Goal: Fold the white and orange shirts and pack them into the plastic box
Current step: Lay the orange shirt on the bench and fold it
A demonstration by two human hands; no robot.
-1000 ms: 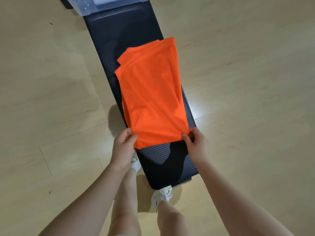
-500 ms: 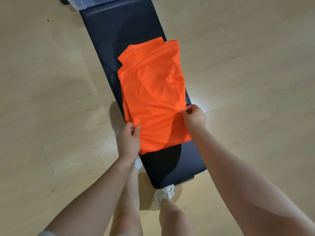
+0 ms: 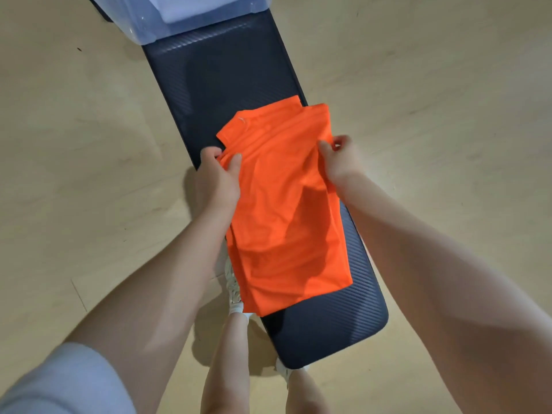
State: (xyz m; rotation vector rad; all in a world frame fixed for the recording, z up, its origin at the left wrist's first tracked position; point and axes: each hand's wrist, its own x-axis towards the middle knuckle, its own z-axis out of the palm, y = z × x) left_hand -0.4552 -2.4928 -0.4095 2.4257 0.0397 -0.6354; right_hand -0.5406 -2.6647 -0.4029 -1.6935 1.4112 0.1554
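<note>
An orange shirt (image 3: 283,210), folded into a long narrow strip, lies lengthwise on a dark padded bench (image 3: 227,76). My left hand (image 3: 216,177) pinches its left edge near the far end, thumb on top of the cloth. My right hand (image 3: 339,158) pinches the right edge at about the same height. The clear plastic box (image 3: 143,28) stands at the bench's far end, cut off by the top of the frame. Something white (image 3: 191,7) lies inside it, likely the white shirt, though I cannot make it out clearly.
Light wooden floor (image 3: 448,100) surrounds the bench on both sides. My legs and white shoes (image 3: 234,291) stand by the bench's near end, on its left side.
Both hands slid up the shirt's side edges, from the near hem to its far part. The view shifted, so the plastic box shows more at the top.
</note>
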